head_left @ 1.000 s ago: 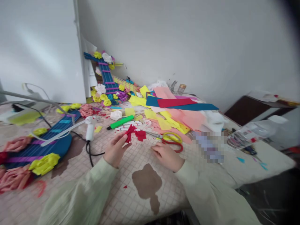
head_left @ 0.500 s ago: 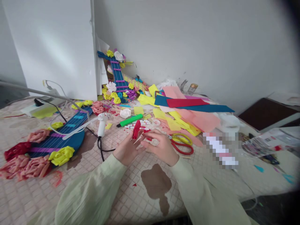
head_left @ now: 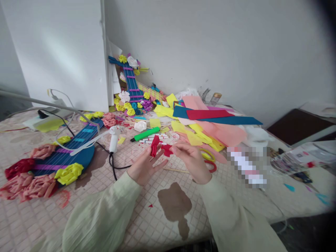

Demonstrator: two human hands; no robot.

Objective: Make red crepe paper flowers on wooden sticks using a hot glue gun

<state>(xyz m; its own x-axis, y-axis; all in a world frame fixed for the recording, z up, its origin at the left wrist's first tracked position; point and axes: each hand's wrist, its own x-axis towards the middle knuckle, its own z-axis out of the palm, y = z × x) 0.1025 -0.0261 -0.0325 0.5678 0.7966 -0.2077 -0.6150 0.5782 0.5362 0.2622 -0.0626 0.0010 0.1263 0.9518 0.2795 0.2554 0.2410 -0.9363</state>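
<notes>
In the head view, your left hand [head_left: 144, 167] grasps a folded red paper [head_left: 154, 145] between thumb and forefinger, its other fingers spread, above the middle of the tabletop [head_left: 139, 217]. Your right hand [head_left: 193, 161] is just to the right, fingers bent, with its fingertips at the edge of a red scrap [head_left: 166, 150]; you can't tell here whether it grips that scrap. A thin stick [head_left: 175, 170] lies below the two hands, and the scissors [head_left: 213, 168] are just right of your right hand, partly hidden by it. Beyond the folded paper lies a green tube [head_left: 147, 134] with a black end. To the left are a white corded tool [head_left: 113, 141] and a blue guitar shape [head_left: 84, 153] with paper flowers. On the far right, a red strip [head_left: 207, 114] rests over a longer blue strip [head_left: 244, 120].
</notes>
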